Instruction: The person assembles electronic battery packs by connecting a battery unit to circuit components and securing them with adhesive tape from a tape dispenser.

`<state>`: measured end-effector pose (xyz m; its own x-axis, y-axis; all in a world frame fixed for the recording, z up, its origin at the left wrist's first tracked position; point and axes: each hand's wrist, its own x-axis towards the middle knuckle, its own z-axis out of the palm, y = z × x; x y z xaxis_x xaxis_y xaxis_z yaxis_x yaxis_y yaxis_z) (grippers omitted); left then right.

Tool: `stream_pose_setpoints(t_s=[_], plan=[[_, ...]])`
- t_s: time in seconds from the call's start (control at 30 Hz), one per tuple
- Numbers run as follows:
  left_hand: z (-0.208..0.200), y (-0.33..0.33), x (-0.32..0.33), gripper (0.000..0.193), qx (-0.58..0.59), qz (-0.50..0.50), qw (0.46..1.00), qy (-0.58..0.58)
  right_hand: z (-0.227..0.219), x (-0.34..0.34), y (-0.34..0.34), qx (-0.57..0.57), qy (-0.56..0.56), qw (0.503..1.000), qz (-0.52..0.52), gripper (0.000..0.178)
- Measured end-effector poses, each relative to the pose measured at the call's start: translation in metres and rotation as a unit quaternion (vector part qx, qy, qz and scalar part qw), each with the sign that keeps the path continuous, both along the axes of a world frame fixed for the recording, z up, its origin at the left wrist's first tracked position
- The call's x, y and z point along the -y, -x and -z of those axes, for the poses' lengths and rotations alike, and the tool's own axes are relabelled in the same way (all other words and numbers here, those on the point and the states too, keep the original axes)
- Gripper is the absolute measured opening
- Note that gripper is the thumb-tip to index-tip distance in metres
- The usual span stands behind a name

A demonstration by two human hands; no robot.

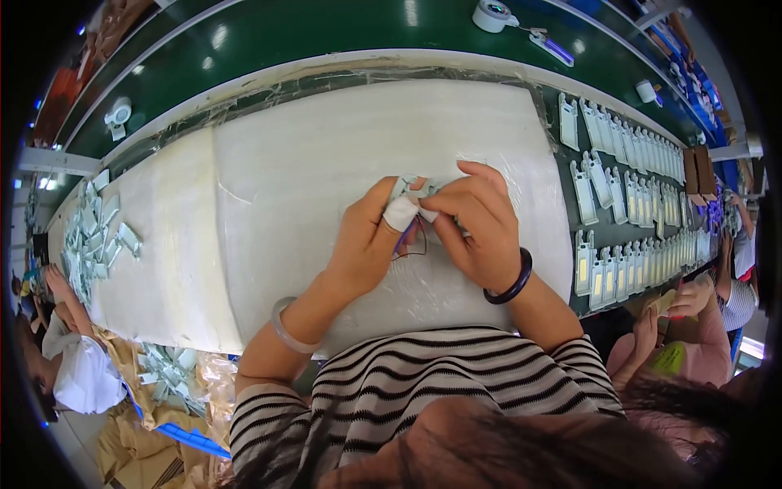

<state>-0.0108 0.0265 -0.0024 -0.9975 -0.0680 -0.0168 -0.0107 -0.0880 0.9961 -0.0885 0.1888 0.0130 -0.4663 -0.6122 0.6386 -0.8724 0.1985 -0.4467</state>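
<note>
My left hand (368, 241) and my right hand (476, 224) meet over the middle of a white foam pad (309, 163) on the bench. Together they pinch a small pale grey plastic part (414, 189) between the fingertips, with thin dark wires (411, 244) looping down from it. The left thumb has white tape wrapped around its tip. A pale bangle sits on my left wrist and a dark bracelet on my right. Most of the part is hidden by the fingers.
Rows of finished pale grey parts (627, 204) lie on the dark mat at right. A loose heap of the same parts (94, 236) sits at far left, more in a bag (175, 375) below. Other people work at left (73, 367) and right (692, 318). A green conveyor belt (326, 33) runs behind.
</note>
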Motion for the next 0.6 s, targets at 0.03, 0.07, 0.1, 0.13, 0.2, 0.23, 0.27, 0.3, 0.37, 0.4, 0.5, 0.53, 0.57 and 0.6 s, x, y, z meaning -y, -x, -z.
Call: stream_pose_setpoints(t_s=[0.03,0.07,0.1,0.13,0.2,0.23,0.27,0.3,0.37,0.4,0.5,0.53,0.57,0.6], plan=[[0.001,0.002,0.0,0.028,-0.001,0.012,0.998,-0.066,-0.001,-0.004,0.0,0.007,-0.007,1.0,-0.002,0.031],[-0.002,0.0,0.0,0.028,-0.006,0.027,0.997,-0.067,0.0,-0.005,-0.003,0.002,-0.008,1.0,0.013,0.031],[-0.005,0.0,0.001,0.028,-0.019,0.005,0.999,-0.026,0.004,-0.003,-0.002,0.035,0.015,0.999,-0.005,0.033],[-0.006,0.001,0.001,0.029,-0.037,-0.016,0.999,0.012,0.006,-0.001,0.001,0.064,0.036,0.997,-0.02,0.035],[-0.003,0.003,-0.003,0.03,-0.035,-0.057,0.998,-0.006,0.01,-0.005,0.004,0.088,0.023,0.995,-0.041,0.039],[-0.004,0.003,-0.001,0.03,-0.023,-0.063,0.998,0.006,0.01,-0.004,0.004,0.111,0.014,0.993,-0.045,0.041],[-0.007,0.004,0.002,0.031,-0.011,-0.072,0.997,0.02,0.009,-0.004,0.005,0.135,0.007,0.99,-0.052,0.042],[-0.007,0.005,0.006,0.031,-0.024,-0.05,0.998,0.015,0.012,-0.006,0.007,0.122,0.005,0.992,-0.029,0.042],[-0.009,0.004,0.012,0.031,0.025,-0.035,0.999,0.018,0.016,-0.01,0.009,0.155,-0.021,0.987,-0.034,0.05],[-0.012,0.003,0.01,0.031,0.019,-0.024,0.999,0.017,0.015,-0.011,0.011,0.149,-0.021,0.988,-0.023,0.05],[-0.013,0.002,0.005,0.026,0.037,-0.08,0.994,0.068,0.015,-0.017,0.012,0.142,-0.144,0.977,-0.061,0.064],[-0.01,0.003,0.006,0.026,0.035,-0.075,0.994,0.068,0.015,-0.018,0.011,0.141,-0.143,0.978,-0.056,0.064],[-0.008,0.003,0.009,0.026,0.015,-0.074,0.995,0.063,0.014,-0.016,0.011,0.162,-0.16,0.972,-0.056,0.065],[-0.007,0.004,0.01,0.025,-0.004,-0.071,0.996,0.057,0.014,-0.014,0.012,0.184,-0.177,0.965,-0.054,0.066]])
